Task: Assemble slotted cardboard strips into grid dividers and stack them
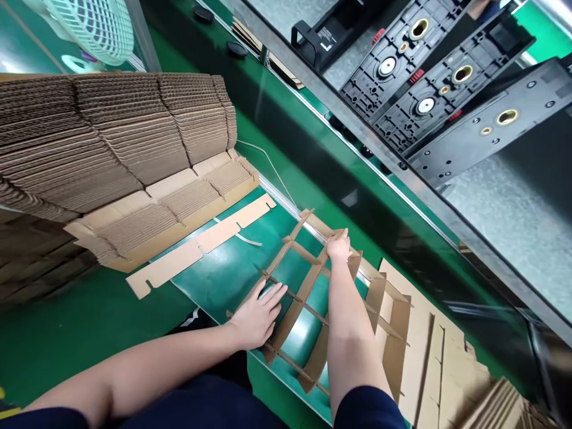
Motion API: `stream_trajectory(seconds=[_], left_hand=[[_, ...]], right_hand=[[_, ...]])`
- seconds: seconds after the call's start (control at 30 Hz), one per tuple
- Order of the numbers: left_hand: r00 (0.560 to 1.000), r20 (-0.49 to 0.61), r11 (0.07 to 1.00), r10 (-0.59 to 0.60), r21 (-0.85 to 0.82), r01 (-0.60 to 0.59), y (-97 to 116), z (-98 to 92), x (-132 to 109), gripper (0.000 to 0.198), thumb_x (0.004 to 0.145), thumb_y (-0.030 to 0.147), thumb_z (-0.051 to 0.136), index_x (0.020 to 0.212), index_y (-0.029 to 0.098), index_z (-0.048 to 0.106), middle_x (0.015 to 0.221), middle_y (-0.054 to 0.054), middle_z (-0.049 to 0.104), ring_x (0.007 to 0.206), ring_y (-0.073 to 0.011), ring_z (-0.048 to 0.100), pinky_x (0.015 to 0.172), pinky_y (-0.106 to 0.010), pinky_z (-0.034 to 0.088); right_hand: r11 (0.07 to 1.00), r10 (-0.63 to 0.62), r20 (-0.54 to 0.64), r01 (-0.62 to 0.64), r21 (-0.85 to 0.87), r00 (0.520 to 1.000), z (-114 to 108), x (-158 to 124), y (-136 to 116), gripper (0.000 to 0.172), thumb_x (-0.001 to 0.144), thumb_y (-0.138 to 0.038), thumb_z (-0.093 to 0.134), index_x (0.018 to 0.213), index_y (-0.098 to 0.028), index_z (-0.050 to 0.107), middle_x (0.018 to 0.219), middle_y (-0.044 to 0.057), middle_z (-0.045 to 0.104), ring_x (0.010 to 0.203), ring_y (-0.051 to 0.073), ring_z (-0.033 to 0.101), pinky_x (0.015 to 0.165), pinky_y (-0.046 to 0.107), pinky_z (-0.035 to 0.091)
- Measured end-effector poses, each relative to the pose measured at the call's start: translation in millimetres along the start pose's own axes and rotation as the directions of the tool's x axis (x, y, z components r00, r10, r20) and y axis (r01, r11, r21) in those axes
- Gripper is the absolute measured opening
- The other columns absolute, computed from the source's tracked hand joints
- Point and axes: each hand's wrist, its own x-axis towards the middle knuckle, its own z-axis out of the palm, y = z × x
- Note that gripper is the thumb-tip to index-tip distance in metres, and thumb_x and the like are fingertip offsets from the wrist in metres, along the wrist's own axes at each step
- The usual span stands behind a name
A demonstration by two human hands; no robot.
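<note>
Left hand: the left hand (258, 317) lies flat with its fingers stretched out and slightly spread. It presses down on the near-left corner of the grid, and nothing is clasped in it.
Right hand: the right hand (339, 246) is at the far end of the grid. Its fingers are bent over the top edge of a slat and hold it; the fingertips are hidden behind the cardboard.
Thing in hand: a cardboard divider grid (298, 307) of brown slats slotted crosswise into open cells. It stands on the green table (89, 322), just in front of the body, with its long slats running from 7 o'clock towards 1 o'clock.
Hands on the grid: the left hand is at the grid's 8 o'clock and the right hand at its 1 o'clock.
At 10 o'clock of the grid: a loose slotted cardboard strip (201, 245) lies flat on the table, clear of the grid.
Further at 10 o'clock: low piles of cut slats (170, 208), with a tall stack of corrugated pieces (111, 125) behind them.
At 4 o'clock: flat cardboard sheets (420, 333) touch the grid's right side.
At 1 to 2 o'clock, well apart: black plastic panels (451, 89) lie in a row beyond a metal rail (357, 128).
At 11 o'clock, far off: a white fan (93, 24).
</note>
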Motion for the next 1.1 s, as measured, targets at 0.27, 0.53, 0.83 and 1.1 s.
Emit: stream_trajectory(seconds=[0.27, 0.53, 0.83, 1.1], left_hand=[[1.0, 0.012, 1.0, -0.003, -0.004, 0.003, 1.9, -1.3, 0.8, 0.047, 0.09, 0.041, 0.037, 0.123, 0.013, 0.058, 0.155, -0.017, 0.021, 0.144, -0.0291, 0.013, 0.114, -0.056, 0.0], [0.998, 0.033, 0.999, -0.045, -0.025, 0.046, 0.9, -2.0, 0.5, 0.048, 0.091, 0.044, 0.037, 0.124, 0.016, 0.057, 0.155, -0.015, 0.02, 0.145, -0.0282, 0.013, 0.115, -0.055, 0.001], [0.996, -0.001, 0.995, -0.087, -0.052, 0.087, 26.4, -1.6, 5.1, 0.076, 0.08, 0.07, 0.041, 0.142, 0.026, 0.041, 0.155, -0.015, 0.024, 0.143, -0.0362, 0.017, 0.11, -0.064, 0.005], [0.995, 0.104, 0.999, 0.01, 0.03, -0.014, 40.9, 29.9, 2.1, 0.068, 0.085, 0.061, 0.041, 0.146, 0.032, 0.031, 0.154, -0.011, 0.027, 0.144, -0.0352, 0.014, 0.109, -0.063, 0.016]], right_hand=[[0.994, -0.058, -0.032, 0.055, -0.096, 0.998, 9.0, 2.0, -3.6, 0.068, 0.094, -0.048, 0.025, 0.151, -0.015, 0.009, 0.157, 0.014, 0.014, 0.144, 0.026, 0.004, 0.107, 0.061, 0.021], [0.983, -0.167, -0.325, 0.181, 0.015, 0.931, 20.3, -46.4, 0.5, 0.066, 0.096, -0.051, 0.013, 0.151, -0.014, 0.016, 0.156, 0.018, 0.014, 0.143, 0.029, 0.008, 0.101, 0.061, 0.029], [0.949, -0.303, -0.248, 0.316, 0.012, 0.92, 22.8, -114.1, 13.5, 0.055, 0.098, -0.048, 0.026, 0.147, -0.023, 0.032, 0.157, 0.01, 0.016, 0.144, 0.026, 0.008, 0.109, 0.051, 0.023], [0.969, 0.234, -0.466, -0.243, 0.041, 0.854, 3.8, -217.0, 237.0, 0.058, 0.097, -0.046, 0.021, 0.148, -0.019, 0.03, 0.156, 0.014, 0.016, 0.144, 0.03, 0.005, 0.107, 0.057, 0.022]])
